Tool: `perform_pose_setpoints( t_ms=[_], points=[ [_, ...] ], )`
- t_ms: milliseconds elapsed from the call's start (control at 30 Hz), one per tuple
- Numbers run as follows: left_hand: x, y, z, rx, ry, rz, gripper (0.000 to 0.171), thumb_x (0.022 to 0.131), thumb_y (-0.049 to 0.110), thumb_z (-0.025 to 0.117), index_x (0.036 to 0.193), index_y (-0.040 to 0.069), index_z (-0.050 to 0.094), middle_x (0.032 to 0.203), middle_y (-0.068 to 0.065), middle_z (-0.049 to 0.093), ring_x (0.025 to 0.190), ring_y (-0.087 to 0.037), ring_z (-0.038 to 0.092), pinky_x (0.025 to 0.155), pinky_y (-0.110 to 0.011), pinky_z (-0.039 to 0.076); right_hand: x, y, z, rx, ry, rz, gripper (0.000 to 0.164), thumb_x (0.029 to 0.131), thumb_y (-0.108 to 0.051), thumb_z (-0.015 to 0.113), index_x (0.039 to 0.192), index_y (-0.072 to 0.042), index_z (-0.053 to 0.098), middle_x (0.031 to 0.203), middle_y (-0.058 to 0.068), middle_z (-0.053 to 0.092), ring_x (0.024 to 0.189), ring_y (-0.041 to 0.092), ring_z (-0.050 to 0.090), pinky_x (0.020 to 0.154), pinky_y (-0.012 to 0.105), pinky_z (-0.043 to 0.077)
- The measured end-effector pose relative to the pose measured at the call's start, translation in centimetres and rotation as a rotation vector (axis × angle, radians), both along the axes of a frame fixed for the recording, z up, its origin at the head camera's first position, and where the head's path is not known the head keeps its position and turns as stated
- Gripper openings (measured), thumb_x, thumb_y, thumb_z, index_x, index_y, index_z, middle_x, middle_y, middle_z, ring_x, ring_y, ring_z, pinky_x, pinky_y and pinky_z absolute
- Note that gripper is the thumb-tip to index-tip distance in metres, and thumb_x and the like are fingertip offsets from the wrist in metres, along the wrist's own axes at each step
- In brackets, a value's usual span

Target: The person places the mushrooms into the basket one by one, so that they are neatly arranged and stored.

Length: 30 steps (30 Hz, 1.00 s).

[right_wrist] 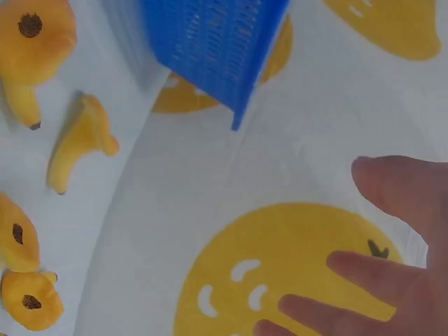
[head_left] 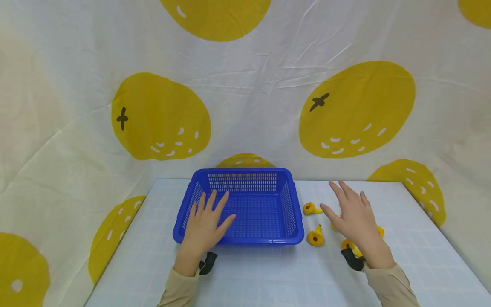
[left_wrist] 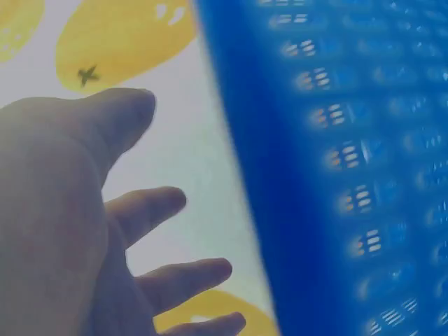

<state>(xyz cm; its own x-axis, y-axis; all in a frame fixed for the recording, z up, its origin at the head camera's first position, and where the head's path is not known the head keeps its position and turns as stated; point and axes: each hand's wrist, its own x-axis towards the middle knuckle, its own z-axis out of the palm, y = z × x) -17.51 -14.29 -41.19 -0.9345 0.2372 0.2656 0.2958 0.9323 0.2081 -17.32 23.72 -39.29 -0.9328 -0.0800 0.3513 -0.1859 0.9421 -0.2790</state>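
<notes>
A blue plastic basket (head_left: pixel 264 241) with slotted walls stands near the back of the table, and nothing lies in it. My left hand (head_left: pixel 203 226) hovers over its front left corner, fingers spread, holding nothing. In the left wrist view the fingers (left_wrist: pixel 150 210) lie apart from the blue basket wall (left_wrist: pixel 269 189). Right of the basket, my right hand (head_left: pixel 356 219) is held over several small yellow-orange gourds (head_left: pixel 315 238) with curved necks and dark tips. Its fingers are extended and grip nothing. The right hand partly hides some gourds in the head view.
The table (head_left: pixel 261 281) has a pale checked cover. Behind it and at the sides hangs a white cloth (head_left: pixel 253 119) printed with large yellow fruit. A black band (head_left: pixel 207 263) shows at the left wrist and another black band (head_left: pixel 351 259) at the right.
</notes>
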Motion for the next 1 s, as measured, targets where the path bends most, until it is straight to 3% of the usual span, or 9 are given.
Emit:
perform_pose_setpoints(
  t_ms=[133,233,400,500,700,833,1000],
  points=[
    [0.0,-1.0,0.3,0.064,0.029,-0.01,0.062,0.099,0.052,0.052,0.152,0.02,0.042,0.156,-0.018,0.037,0.144,-0.046,0.025,0.112,-0.068,0.022,0.5,0.2,0.3,-0.146,0.045,-0.024,0.063,0.095,-0.03,0.065,0.147,-0.001,0.042,0.145,0.029,0.044,0.129,0.05,0.041,0.106,0.07,0.029],
    [0.2,-2.0,0.5,0.139,0.018,-0.045,0.06,0.1,0.048,0.053,0.151,0.018,0.044,0.156,-0.018,0.037,0.145,-0.046,0.022,0.112,-0.069,0.02,1.1,0.4,0.5,-0.301,0.053,-0.053,0.056,0.098,-0.028,0.061,0.146,-0.003,0.044,0.142,0.026,0.048,0.125,0.047,0.045,0.098,0.07,0.037],
    [0.2,-3.9,0.3,0.255,-0.029,-0.123,0.057,0.099,0.037,0.06,0.15,0.014,0.046,0.157,-0.02,0.032,0.147,-0.048,0.012,0.111,-0.072,0.012,1.3,0.4,0.3,-0.507,0.055,-0.058,0.05,0.101,-0.029,0.058,0.144,-0.005,0.048,0.139,0.023,0.052,0.123,0.044,0.049,0.098,0.073,0.035],
    [-0.1,-5.0,0.1,0.287,-0.027,-0.158,0.057,0.098,0.032,0.062,0.149,0.011,0.045,0.157,-0.021,0.033,0.146,-0.049,0.015,0.112,-0.071,0.011,1.0,0.6,-0.6,-0.573,0.032,-0.048,0.049,0.102,-0.032,0.056,0.143,-0.006,0.049,0.138,0.021,0.055,0.125,0.043,0.049,0.101,0.074,0.032],
    [-0.8,-6.7,-0.5,0.339,-0.012,-0.163,0.056,0.098,0.027,0.062,0.148,0.006,0.045,0.156,-0.023,0.033,0.146,-0.049,0.017,0.114,-0.069,0.009,0.1,1.5,-3.5,-0.609,-0.079,0.024,0.045,0.103,-0.034,0.053,0.138,-0.006,0.053,0.134,0.018,0.058,0.126,0.04,0.05,0.103,0.07,0.035],
    [-1.2,-7.7,-1.1,0.396,-0.047,-0.147,0.056,0.1,0.027,0.06,0.149,0.007,0.043,0.158,-0.024,0.028,0.146,-0.048,0.015,0.112,-0.072,0.013,-0.5,2.0,-4.7,-0.59,-0.151,0.084,0.032,0.103,-0.015,0.052,0.133,-0.006,0.057,0.133,0.018,0.059,0.13,0.041,0.046,0.104,0.071,0.032],
    [-1.6,-8.3,-2.0,0.463,-0.102,-0.124,0.058,0.101,0.031,0.058,0.151,0.007,0.039,0.161,-0.022,0.021,0.148,-0.046,0.012,0.109,-0.074,0.017,-0.7,2.7,-6.3,-0.521,-0.262,0.204,0.044,0.091,0.009,0.049,0.129,-0.007,0.062,0.131,0.015,0.062,0.128,0.041,0.048,0.104,0.072,0.031]
  ],
)
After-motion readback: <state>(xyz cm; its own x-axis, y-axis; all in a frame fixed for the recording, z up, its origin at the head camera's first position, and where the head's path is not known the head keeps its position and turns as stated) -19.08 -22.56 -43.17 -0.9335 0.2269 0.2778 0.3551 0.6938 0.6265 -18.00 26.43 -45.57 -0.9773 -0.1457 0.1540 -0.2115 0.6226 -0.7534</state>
